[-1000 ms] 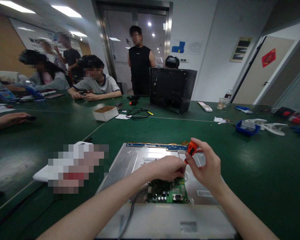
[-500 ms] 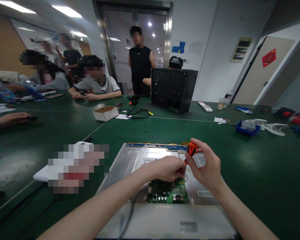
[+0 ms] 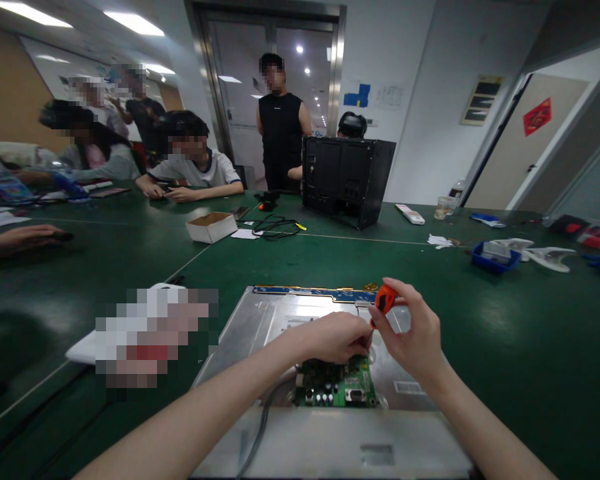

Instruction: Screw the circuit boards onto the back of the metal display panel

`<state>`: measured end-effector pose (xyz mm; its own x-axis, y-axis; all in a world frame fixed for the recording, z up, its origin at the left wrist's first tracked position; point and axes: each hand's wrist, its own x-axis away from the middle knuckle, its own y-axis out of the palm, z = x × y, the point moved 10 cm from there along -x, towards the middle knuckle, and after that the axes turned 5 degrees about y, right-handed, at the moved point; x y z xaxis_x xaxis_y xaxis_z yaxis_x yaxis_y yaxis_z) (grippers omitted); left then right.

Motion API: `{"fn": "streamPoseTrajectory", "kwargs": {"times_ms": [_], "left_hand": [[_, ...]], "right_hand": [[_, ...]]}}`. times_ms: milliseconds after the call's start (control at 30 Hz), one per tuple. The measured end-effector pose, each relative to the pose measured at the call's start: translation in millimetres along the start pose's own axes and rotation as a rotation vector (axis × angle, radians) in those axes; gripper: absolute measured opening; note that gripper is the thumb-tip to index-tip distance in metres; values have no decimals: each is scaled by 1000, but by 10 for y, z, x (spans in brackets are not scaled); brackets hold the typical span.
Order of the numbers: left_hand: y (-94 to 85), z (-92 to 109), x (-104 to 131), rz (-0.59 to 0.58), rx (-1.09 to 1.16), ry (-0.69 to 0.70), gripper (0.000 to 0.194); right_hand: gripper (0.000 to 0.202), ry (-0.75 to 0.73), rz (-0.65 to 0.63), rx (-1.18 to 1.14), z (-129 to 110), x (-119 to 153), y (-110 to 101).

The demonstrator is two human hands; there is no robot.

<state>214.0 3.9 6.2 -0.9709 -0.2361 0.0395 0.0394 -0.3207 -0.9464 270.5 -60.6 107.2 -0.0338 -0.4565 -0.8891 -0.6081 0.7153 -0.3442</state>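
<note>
Between thumb and fingers, my right hand (image 3: 413, 330) grips the orange-and-black handle of a screwdriver (image 3: 386, 298). Its shaft slants down toward the green circuit board (image 3: 335, 393), and its tip is hidden by my left fingers. My left hand (image 3: 343, 335) is closed over the board's upper edge, fingertips pinched together beside the shaft. What these fingers hold, if anything, is hidden. The board sits on the silvery metal back of a flat display panel (image 3: 260, 320), with a blue strip board (image 3: 300, 293) along its far edge. A grey cable (image 3: 263, 427) runs off the board's left side.
A blurred white object (image 3: 83, 347) lies left of the panel. Farther back are a small open box (image 3: 213, 228), a coiled black cable (image 3: 277, 227) and a black computer case (image 3: 347, 180). A blue tray (image 3: 495, 258) stands at right. Other people are around the table.
The screwdriver handle has turned a little in my right fingers, showing more orange. My left hand stays in place, and the panel has not moved.
</note>
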Motion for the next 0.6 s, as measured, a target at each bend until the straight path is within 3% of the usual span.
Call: {"fn": "streamPoseTrajectory", "kwargs": {"times_ms": [600], "left_hand": [[-24, 18, 13, -14, 25, -17, 5]], "right_hand": [[38, 17, -21, 15, -3, -10, 2]]}}
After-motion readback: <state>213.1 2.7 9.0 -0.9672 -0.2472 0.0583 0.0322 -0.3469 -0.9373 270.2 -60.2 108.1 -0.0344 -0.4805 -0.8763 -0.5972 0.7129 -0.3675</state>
